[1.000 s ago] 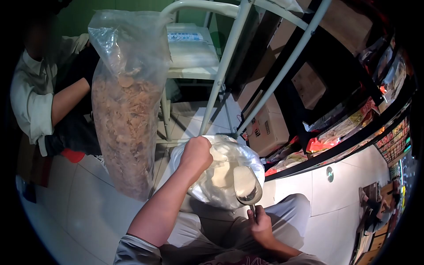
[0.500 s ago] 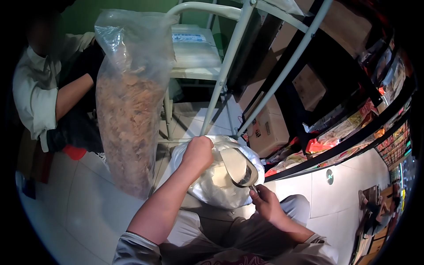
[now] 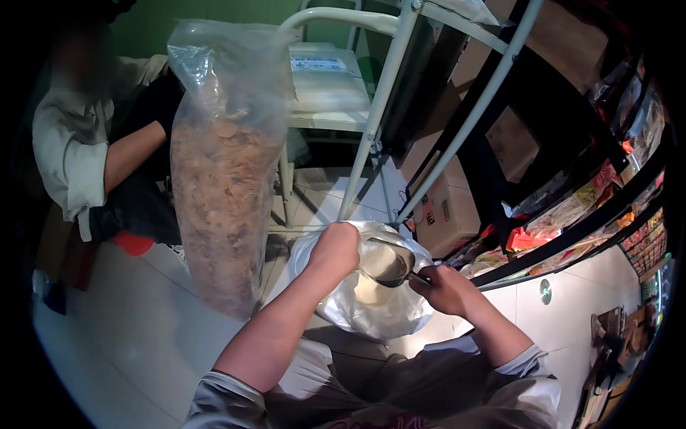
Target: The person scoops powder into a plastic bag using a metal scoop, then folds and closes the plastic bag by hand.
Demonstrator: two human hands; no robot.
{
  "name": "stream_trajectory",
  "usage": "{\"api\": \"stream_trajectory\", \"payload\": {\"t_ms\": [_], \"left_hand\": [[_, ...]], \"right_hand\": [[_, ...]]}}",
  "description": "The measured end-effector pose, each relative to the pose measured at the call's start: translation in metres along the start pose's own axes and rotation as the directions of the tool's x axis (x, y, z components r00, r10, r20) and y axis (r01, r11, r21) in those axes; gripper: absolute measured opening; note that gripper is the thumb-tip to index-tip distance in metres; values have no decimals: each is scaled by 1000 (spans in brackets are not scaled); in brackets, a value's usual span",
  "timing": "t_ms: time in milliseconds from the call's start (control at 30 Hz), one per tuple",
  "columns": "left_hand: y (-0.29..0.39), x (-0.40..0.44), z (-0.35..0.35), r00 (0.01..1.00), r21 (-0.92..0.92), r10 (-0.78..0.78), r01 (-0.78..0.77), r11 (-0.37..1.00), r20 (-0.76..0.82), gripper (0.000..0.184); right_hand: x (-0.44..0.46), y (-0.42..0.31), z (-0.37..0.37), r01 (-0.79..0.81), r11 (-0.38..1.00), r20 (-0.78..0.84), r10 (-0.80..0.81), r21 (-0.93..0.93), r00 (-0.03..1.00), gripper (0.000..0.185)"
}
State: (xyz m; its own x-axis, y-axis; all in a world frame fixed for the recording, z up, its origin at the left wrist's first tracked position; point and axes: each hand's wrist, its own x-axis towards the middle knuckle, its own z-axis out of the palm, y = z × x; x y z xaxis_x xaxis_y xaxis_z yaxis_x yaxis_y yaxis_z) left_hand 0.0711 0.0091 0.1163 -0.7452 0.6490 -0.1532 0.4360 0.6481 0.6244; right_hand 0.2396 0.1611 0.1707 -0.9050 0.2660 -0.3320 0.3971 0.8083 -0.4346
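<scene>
A white plastic bag stands on the floor between my knees, with pale powdery contents showing in its mouth. My left hand is closed at the bag's left rim, gripping the plastic. In my right hand is the handle of a metal scoop. The scoop's bowl lies inside the bag's opening, tilted, with some pale powder in it. Farther left, a tall clear bag of brownish dried pieces stands upright, apart from both hands.
A white metal ladder-like frame rises behind the bag, with a stack of plastic packets on its step. Cardboard boxes and a dark rack of packaged goods stand right. A seated person is at the left.
My right hand has moved up and to the right, swinging the scoop's handle toward level. Less powder shows in the bowl. My left hand keeps its hold on the bag.
</scene>
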Motion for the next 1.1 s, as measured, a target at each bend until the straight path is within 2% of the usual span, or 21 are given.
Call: {"api": "stream_trajectory", "payload": {"t_ms": [67, 167, 467, 600, 667, 767, 800, 867, 900, 1033, 1100], "left_hand": [[0, 1, 0, 1000, -3, -2, 2, 1000, 14, 36], [-2, 1, 4, 1000, -10, 19, -19, 1000, -7, 35], [5, -1, 5, 998, -28, 45, -46, 999, -42, 34], [5, 2, 8, 997, -40, 63, -64, 997, -34, 32], [4, 3, 8, 997, -55, 64, -66, 996, -43, 32], [1, 5, 9, 996, -45, 80, -82, 996, -50, 32], [0, 6, 9, 994, -35, 86, -88, 995, -62, 32], [-1, 7, 10, 993, -27, 92, -94, 995, -73, 31], [-1, 7, 8, 995, -42, 71, -75, 996, -70, 31], [-2, 7, 3, 993, -65, 59, -66, 996, -100, 29], [-9, 10, 7, 990, -68, 58, -67, 995, -131, 27]], "right_hand": [[7, -2, -6, -54, 998, 66, 56, -43, 996, 38], [11, -11, -13, -86, 990, 45, 92, -112, 995, 39], [35, -16, -21, 20, 942, 35, -8, -334, 999, 37], [42, -51, -32, -62, 894, 60, 99, -444, 993, 38], [41, -65, -41, -51, 854, 138, 142, -518, 980, 33], [43, -62, -41, -33, 809, 88, 104, -586, 991, 40], [44, -57, -41, -32, 809, 89, 104, -587, 991, 40], [43, -41, -43, 51, 860, 2, -59, -507, 998, 39], [43, -36, -48, 51, 860, 4, -57, -508, 998, 39], [23, -44, -80, 134, 886, 118, -91, -443, 989, 33], [2, -58, -92, -92, 945, 29, 107, -314, 994, 30]]}}
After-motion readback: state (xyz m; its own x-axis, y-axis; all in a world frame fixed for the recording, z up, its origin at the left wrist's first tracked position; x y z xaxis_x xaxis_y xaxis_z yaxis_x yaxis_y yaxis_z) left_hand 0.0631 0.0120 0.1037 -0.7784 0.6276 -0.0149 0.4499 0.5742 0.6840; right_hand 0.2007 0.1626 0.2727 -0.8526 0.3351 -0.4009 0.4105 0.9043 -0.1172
